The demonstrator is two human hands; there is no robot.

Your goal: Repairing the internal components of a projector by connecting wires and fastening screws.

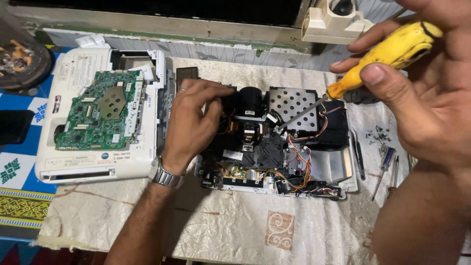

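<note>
Gripping a yellow-handled screwdriver (387,54) between thumb and fingers, the right hand (422,93) angles its metal shaft down so the tip meets the inside of the opened projector chassis (274,147). The left hand (194,118), wearing a ring and a metal wristwatch (166,174), curls its fingers onto the black lens block (250,103) at the chassis's far edge, steadying it. Just left of that hand lies the white top cover (93,162) carrying a green circuit board (100,115). Beyond the right hand, loose screws (378,135) and another small screwdriver (383,169) rest on the cream cloth (230,230).
</note>
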